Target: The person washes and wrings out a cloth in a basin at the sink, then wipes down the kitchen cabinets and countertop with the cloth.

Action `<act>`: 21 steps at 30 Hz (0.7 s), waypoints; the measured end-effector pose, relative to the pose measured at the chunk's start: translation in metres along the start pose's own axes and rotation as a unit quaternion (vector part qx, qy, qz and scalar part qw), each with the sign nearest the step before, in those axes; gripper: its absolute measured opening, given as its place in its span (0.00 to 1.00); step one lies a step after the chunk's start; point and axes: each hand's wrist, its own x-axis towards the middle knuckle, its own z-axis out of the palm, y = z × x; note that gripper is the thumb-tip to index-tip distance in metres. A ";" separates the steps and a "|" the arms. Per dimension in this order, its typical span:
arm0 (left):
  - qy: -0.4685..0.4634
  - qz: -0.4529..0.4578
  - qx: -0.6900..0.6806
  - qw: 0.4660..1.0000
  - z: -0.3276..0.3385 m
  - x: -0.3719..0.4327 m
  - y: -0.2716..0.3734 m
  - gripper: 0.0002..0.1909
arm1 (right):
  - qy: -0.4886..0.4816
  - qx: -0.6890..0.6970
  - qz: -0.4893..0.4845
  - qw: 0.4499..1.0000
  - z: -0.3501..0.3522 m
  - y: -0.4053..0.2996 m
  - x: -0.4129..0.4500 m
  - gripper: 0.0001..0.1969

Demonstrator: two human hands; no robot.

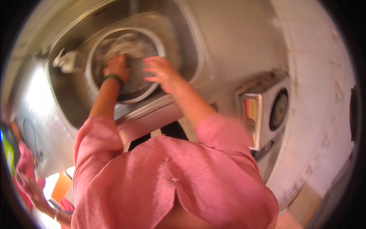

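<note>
A round metal basin stands in a stainless steel sink with cloudy water in it. At the far side of the basin lies a pale, wet, crumpled mass, too blurred to name. My left hand, a dark green band at its wrist, reaches into the basin, its fingertips at the near edge of this mass; whether they grip it is hidden. My right hand hovers over the basin's right side with fingers apart and nothing in them.
A white object, perhaps a bottle or dispenser, stands at the sink's left. The metal counter extends right to a box-shaped appliance with a round dark speaker-like disc. At lower left are another person's hand and pink cloth.
</note>
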 end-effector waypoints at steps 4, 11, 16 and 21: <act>-0.042 0.015 0.096 0.994 0.008 -0.020 0.021 0.32 | 0.046 -0.025 0.067 0.996 0.022 0.011 0.010 0.19; -0.026 0.066 -0.043 0.997 0.006 -0.024 -0.006 0.31 | 0.042 -0.042 0.075 0.995 0.003 0.007 0.004 0.24; -0.013 0.154 -0.303 0.941 -0.051 -0.041 0.054 0.20 | 0.119 0.023 0.147 0.982 -0.001 0.007 0.020 0.26; 0.094 0.244 -0.493 0.830 -0.114 -0.095 0.095 0.20 | -0.055 0.072 0.022 0.996 -0.022 0.008 0.035 0.21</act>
